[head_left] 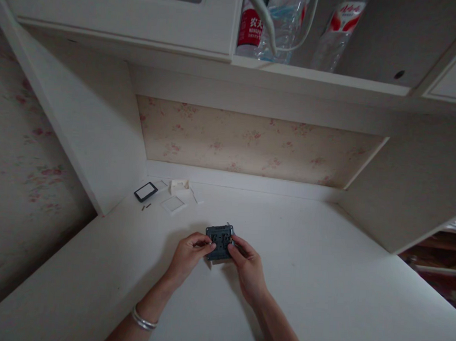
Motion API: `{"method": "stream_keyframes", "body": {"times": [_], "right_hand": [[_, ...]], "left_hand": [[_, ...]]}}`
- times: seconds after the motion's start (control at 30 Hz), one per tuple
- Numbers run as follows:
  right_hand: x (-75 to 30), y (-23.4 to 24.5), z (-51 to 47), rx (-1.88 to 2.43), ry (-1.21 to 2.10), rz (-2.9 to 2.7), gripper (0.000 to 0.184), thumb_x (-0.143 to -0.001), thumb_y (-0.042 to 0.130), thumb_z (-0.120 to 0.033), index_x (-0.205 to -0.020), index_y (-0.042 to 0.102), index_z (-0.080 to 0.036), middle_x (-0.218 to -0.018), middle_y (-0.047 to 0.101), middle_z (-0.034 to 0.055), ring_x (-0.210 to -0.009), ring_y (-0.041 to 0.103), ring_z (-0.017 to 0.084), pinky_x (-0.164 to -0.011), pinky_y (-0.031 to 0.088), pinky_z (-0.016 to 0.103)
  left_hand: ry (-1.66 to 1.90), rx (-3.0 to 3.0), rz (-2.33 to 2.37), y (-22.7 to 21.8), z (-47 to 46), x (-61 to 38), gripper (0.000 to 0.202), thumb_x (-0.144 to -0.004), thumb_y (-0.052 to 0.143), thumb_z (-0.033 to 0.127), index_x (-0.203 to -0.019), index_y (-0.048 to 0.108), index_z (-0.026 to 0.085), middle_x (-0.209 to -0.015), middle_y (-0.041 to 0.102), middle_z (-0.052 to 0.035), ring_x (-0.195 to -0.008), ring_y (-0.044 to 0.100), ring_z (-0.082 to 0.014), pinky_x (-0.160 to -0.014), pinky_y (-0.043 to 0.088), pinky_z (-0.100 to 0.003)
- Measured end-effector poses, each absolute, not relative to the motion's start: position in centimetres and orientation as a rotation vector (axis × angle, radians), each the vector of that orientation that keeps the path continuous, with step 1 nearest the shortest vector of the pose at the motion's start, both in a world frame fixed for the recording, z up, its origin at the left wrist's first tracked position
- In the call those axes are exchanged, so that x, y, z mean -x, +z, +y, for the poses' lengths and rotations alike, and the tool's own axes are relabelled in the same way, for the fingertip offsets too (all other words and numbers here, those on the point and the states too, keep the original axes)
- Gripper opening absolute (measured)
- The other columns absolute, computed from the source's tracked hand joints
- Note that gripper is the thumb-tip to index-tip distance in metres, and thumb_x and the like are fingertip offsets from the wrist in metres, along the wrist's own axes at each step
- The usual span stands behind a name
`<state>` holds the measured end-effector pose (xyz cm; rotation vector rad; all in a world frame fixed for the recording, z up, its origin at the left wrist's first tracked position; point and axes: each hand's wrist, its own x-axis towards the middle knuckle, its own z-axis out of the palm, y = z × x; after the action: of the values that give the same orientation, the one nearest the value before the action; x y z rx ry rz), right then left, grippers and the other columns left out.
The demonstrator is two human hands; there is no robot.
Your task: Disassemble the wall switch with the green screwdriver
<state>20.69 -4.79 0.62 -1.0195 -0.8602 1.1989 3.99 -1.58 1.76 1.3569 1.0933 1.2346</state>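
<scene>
A dark grey, square plastic panel (219, 243), resembling the body of a wall switch, is held over the white desk between my two hands. My left hand (190, 250) pinches its left edge, thumb on the upper face. On the opposite edge, my right hand (248, 267) grips with thumb and index finger. Small dark fittings show on the panel's face, too small to name. A thin white piece (222, 262) sticks out below the panel's near edge; whether it is attached cannot be made out.
Back left on the desk (322, 279) lie a dark-rimmed frame (146, 191), a thin white frame (174, 204), a white box-shaped part (179, 186) and small dark screw-like bits (146, 206). Overhead, a shelf holds plastic bottles (339, 30) and a hanging white cable (270, 24).
</scene>
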Motion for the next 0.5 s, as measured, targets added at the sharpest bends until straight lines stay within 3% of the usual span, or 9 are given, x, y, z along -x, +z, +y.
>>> {"method": "stream_keyframes", "body": {"times": [0.5], "right_hand": [[-20.85, 0.1, -4.68, 1.111, 0.703, -1.185, 0.016, -0.082, 0.064, -0.038, -0.089, 0.074, -0.027, -0.099, 0.06, 0.0057, -0.095, 0.055, 0.022, -0.083, 0.044, 0.033]], "left_hand": [[1.165, -1.292, 1.056, 1.86, -1.8, -4.13, 0.026, -0.066, 0.073, 0.04, -0.074, 0.071, 0.015, -0.07, 0.064, -0.002, -0.064, 0.058, -0.016, -0.056, 0.045, -0.023]]}}
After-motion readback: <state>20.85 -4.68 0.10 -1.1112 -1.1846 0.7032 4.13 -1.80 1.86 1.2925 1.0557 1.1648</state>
